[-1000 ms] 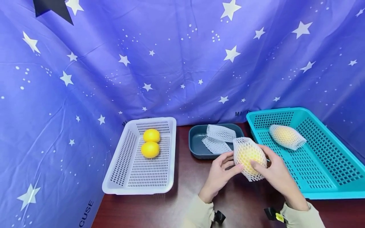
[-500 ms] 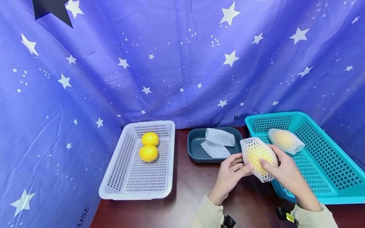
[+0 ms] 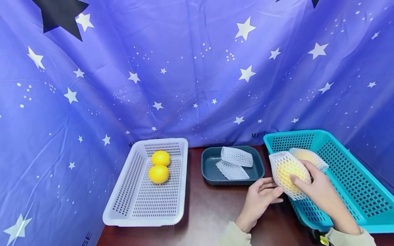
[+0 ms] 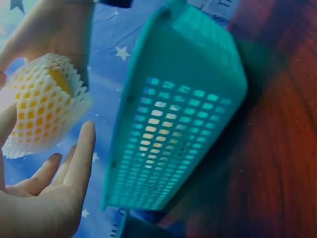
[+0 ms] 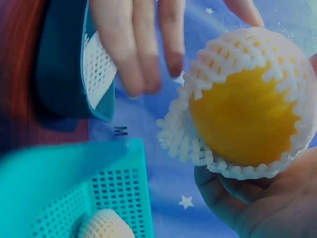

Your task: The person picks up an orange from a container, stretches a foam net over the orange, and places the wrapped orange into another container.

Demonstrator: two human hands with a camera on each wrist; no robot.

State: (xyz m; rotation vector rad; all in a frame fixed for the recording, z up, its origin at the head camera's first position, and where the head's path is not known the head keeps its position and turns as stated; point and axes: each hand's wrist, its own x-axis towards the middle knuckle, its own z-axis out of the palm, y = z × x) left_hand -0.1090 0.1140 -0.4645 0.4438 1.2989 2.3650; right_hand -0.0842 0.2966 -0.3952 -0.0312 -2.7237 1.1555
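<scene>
My right hand [image 3: 320, 184] grips a round yellow fruit in a white foam net sleeve [image 3: 289, 174], held up over the left side of the teal basket [image 3: 363, 177]. In the right wrist view the yellow skin of the netted fruit [image 5: 247, 119] shows through the sleeve's open end. My left hand [image 3: 260, 201] is just left of it, fingers extended and off the net. Its thumb tip is close to the sleeve; I cannot tell whether they touch. Another netted fruit [image 3: 309, 157] lies in the teal basket, partly hidden behind the held one.
A white basket [image 3: 123, 212] with two bare yellow fruits [image 3: 159, 174] stands at the left. Between the baskets, a dark tray [image 3: 209, 167] contains loose foam net sleeves [image 3: 237, 156]. A blue star-patterned curtain [image 3: 197, 68] rises behind the brown table [image 3: 209, 218].
The right hand has carried the netted fruit rightward, to the teal basket's edge. The left hand followed, and its fingers have come away from the net. The head view has tilted up slightly.
</scene>
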